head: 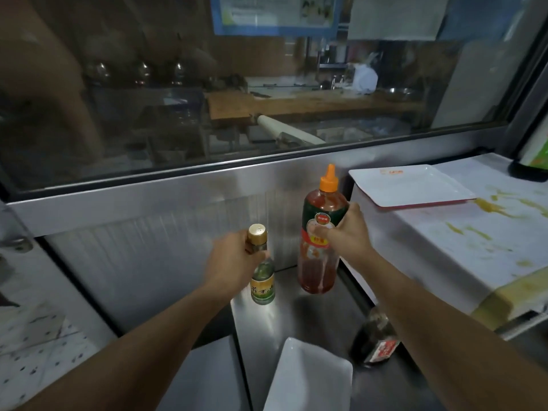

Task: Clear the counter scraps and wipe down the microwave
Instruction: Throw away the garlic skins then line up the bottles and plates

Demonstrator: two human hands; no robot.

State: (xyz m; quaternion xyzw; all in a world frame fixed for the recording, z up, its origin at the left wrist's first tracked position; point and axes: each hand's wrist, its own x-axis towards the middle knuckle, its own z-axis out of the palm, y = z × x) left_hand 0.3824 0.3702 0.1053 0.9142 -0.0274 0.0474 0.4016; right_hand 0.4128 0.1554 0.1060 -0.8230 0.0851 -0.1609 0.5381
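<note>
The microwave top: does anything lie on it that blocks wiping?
Yes. A white plate lies on the back left part of the microwave top, overhanging its left edge. Both hands are busy: the left hand grips a small bottle, the right hand a sauce bottle.

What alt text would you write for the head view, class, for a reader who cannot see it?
A person's left hand grips a small gold-capped bottle and the right hand a tall orange-capped sauce bottle, both at a steel counter beside a stained white microwave.
</note>
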